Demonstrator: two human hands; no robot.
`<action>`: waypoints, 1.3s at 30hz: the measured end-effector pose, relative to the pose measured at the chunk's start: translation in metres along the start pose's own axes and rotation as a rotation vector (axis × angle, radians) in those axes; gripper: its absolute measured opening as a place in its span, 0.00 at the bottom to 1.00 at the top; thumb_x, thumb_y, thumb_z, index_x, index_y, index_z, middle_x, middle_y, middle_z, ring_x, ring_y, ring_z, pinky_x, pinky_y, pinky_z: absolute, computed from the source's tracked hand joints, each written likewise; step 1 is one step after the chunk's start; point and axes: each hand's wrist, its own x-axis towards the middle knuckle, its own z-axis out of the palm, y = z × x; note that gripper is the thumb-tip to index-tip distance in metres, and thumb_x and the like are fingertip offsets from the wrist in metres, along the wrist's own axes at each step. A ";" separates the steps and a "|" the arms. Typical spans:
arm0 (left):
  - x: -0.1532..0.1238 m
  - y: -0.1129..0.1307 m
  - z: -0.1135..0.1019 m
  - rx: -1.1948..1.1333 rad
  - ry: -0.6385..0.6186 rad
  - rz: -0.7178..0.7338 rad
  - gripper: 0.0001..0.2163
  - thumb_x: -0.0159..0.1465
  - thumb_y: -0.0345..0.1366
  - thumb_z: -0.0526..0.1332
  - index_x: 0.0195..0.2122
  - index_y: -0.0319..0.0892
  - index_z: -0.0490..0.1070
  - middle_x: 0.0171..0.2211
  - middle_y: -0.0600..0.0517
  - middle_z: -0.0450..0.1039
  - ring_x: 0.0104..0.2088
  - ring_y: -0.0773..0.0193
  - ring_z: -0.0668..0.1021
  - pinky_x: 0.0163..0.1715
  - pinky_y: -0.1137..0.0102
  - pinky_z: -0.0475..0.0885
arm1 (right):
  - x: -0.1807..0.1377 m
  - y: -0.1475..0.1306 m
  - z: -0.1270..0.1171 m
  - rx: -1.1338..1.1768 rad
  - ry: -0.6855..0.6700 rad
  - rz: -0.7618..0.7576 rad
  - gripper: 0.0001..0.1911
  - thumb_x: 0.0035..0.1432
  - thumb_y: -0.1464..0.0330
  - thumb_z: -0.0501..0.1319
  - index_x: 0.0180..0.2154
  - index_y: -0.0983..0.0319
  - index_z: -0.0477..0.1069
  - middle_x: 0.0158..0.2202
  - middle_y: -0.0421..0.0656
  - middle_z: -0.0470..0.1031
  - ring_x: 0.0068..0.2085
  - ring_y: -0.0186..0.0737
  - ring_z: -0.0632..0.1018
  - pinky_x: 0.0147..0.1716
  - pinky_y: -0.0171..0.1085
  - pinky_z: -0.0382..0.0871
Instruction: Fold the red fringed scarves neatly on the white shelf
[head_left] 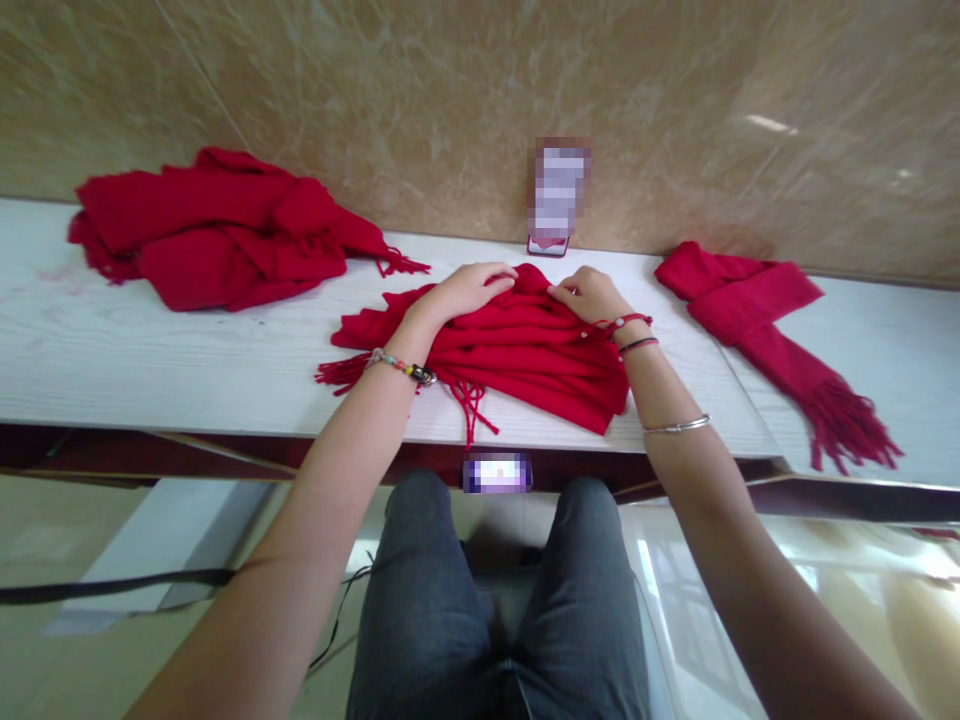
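Observation:
A red fringed scarf [517,350] lies bunched in long folds on the white table in front of me, its tassels hanging toward the near edge. My left hand [480,287] rests over its far left part, fingers together and closed on the cloth near the top. At the far right of the same scarf, my right hand [589,295] has curled fingers, with thumb and forefinger pinching the fabric. Between the two hands a small fold of red cloth sticks up.
Another red scarf [225,235] lies crumpled in a heap at the left. On the right is a folded red scarf [757,320] with its fringe toward me. A phone [556,195] leans on the marbled wall [375,90]. The white table [150,370] ends just before my knees.

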 end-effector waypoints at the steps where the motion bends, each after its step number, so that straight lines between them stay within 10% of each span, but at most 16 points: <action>1: 0.000 -0.001 0.001 -0.026 0.042 -0.043 0.13 0.65 0.35 0.53 0.47 0.41 0.71 0.41 0.51 0.76 0.43 0.64 0.75 0.47 0.70 0.67 | 0.001 0.001 0.000 0.007 0.013 0.005 0.16 0.59 0.64 0.55 0.35 0.65 0.79 0.34 0.48 0.77 0.37 0.43 0.74 0.39 0.38 0.64; 10: 0.000 0.003 -0.001 0.048 0.078 -0.207 0.18 0.56 0.33 0.64 0.48 0.37 0.73 0.27 0.53 0.73 0.31 0.65 0.74 0.35 0.73 0.66 | -0.002 -0.011 -0.008 0.076 -0.011 0.088 0.17 0.62 0.69 0.51 0.40 0.65 0.78 0.36 0.46 0.80 0.41 0.42 0.77 0.41 0.37 0.64; 21: 0.005 0.000 0.007 0.156 0.065 -0.137 0.09 0.61 0.32 0.59 0.37 0.38 0.78 0.34 0.49 0.76 0.40 0.60 0.76 0.45 0.69 0.66 | 0.000 -0.008 -0.001 -0.083 -0.172 0.142 0.15 0.54 0.73 0.57 0.41 0.64 0.79 0.38 0.48 0.80 0.43 0.47 0.77 0.43 0.39 0.67; 28: 0.009 -0.010 0.011 0.174 0.187 -0.163 0.03 0.59 0.27 0.60 0.31 0.38 0.73 0.36 0.48 0.71 0.45 0.58 0.74 0.48 0.67 0.66 | 0.007 0.010 0.004 0.006 0.242 0.110 0.13 0.59 0.72 0.51 0.37 0.63 0.75 0.37 0.51 0.76 0.42 0.47 0.75 0.43 0.44 0.67; 35: 0.008 -0.001 -0.028 0.037 0.708 -0.312 0.06 0.64 0.26 0.53 0.32 0.41 0.66 0.39 0.52 0.71 0.43 0.68 0.72 0.47 0.71 0.65 | 0.003 0.022 -0.018 0.100 0.792 0.156 0.19 0.66 0.67 0.40 0.40 0.63 0.67 0.40 0.50 0.68 0.45 0.46 0.71 0.47 0.50 0.64; 39: -0.002 -0.003 -0.034 0.021 0.299 -0.406 0.06 0.58 0.25 0.56 0.28 0.41 0.68 0.29 0.54 0.72 0.37 0.66 0.74 0.40 0.72 0.68 | -0.003 0.013 -0.025 0.030 0.455 0.127 0.14 0.63 0.70 0.46 0.37 0.63 0.70 0.39 0.49 0.72 0.42 0.44 0.73 0.44 0.44 0.66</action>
